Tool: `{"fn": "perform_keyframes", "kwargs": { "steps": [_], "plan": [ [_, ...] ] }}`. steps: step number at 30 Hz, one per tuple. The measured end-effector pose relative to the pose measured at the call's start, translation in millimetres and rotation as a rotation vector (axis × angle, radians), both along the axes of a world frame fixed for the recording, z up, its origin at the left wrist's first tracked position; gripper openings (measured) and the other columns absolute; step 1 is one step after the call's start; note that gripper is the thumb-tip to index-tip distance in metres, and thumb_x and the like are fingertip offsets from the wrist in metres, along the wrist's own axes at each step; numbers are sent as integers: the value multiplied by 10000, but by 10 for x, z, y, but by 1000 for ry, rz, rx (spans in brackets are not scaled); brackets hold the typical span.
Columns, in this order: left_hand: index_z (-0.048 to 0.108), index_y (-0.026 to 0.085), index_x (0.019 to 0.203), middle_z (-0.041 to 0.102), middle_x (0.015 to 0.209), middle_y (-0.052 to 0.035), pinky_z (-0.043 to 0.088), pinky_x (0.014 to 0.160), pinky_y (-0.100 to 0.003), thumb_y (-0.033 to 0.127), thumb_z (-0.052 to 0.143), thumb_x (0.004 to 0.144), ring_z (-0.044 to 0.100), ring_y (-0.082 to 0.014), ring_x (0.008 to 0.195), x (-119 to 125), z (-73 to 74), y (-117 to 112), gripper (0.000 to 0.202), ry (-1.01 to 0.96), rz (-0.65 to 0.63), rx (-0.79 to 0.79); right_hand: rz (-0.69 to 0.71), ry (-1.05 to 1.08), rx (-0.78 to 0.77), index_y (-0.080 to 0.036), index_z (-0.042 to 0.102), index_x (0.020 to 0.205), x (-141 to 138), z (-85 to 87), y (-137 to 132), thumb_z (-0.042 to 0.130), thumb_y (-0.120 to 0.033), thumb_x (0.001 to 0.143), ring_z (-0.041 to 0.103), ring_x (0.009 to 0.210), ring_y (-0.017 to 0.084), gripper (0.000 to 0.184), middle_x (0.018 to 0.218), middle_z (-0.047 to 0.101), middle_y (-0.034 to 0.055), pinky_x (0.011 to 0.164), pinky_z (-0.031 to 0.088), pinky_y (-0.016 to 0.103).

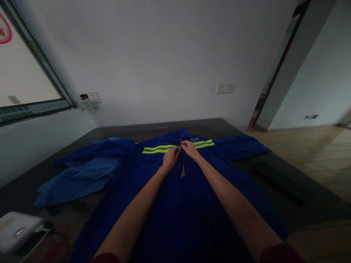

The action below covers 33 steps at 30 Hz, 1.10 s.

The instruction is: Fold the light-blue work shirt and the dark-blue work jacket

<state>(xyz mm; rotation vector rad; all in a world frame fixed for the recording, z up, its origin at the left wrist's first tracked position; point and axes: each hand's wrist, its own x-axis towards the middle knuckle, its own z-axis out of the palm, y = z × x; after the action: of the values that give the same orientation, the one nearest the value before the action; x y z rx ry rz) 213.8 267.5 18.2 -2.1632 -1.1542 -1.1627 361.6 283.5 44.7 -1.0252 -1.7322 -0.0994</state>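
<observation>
A dark blue work jacket (164, 190) with yellow-green reflective stripes lies spread front up, its collar at the far end. My left hand (171, 157) is closed on the front edge at the chest, by the end of the left stripe. Just right of it and slightly higher, my right hand (189, 149) pinches the other front edge near the stripe and the printed logo. The front is parted a little below my hands, where a pale strip shows. Whether a zipper pull or a button sits between my fingertips is too small to tell.
The jacket lies on a dark table (274, 182). Lighter blue folded cloth (82, 179) rests at left, a white device (19, 230) at front left. A long dark object (276, 179) lies at right. Wall sockets (225, 88) and a power adapter (87, 103) are behind.
</observation>
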Motion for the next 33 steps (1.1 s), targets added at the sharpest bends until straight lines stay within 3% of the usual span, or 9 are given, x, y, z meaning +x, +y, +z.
{"fn": "perform_keyframes", "kwargs": {
  "steps": [3, 10, 19, 26, 29, 33],
  "plan": [
    [589, 217, 984, 663, 933, -51, 408, 687, -248, 290, 442, 922, 606, -187, 849, -57, -42, 13, 176, -16, 30, -16, 93, 11, -14, -143, 623, 899, -75, -125, 25, 474, -201, 826, 595, 651, 140, 176, 709, 640, 7, 642, 458, 241],
    [589, 220, 1014, 662, 953, -49, 409, 693, -240, 302, 435, 930, 610, -180, 842, -165, -72, 41, 194, -37, 56, -22, 191, 88, 9, -135, 603, 931, -179, -323, 106, 465, -215, 817, 590, 749, 153, 196, 816, 642, 36, 724, 456, 265],
    [587, 198, 984, 659, 947, -58, 429, 753, -255, 257, 434, 925, 604, -187, 873, -151, -65, 60, 174, -78, 2, 22, 236, 133, 37, -149, 565, 978, -172, -334, 142, 447, -253, 836, 594, 733, 154, 212, 821, 630, 26, 706, 463, 258],
    [583, 194, 977, 647, 907, -61, 441, 777, -271, 243, 422, 924, 603, -187, 862, -168, -72, 90, 177, -96, -72, 1, 182, 115, 39, -148, 584, 991, -191, -351, 115, 379, -223, 872, 604, 757, 153, 248, 872, 649, 44, 701, 463, 248],
    [581, 191, 969, 654, 915, -58, 445, 780, -268, 204, 436, 909, 608, -183, 863, -171, -80, 133, 157, -103, -85, -8, 154, 68, 23, -141, 590, 1025, -176, -351, 105, 321, -168, 882, 593, 669, 143, 305, 802, 646, 28, 651, 463, 244],
    [580, 187, 970, 666, 930, -55, 452, 776, -265, 167, 475, 882, 616, -181, 865, -170, -86, 178, 138, -105, -103, -24, 107, -29, 38, -141, 603, 1053, -134, -332, 66, 431, -110, 833, 594, 705, 146, 282, 816, 652, 20, 692, 456, 243]
  ]
}}
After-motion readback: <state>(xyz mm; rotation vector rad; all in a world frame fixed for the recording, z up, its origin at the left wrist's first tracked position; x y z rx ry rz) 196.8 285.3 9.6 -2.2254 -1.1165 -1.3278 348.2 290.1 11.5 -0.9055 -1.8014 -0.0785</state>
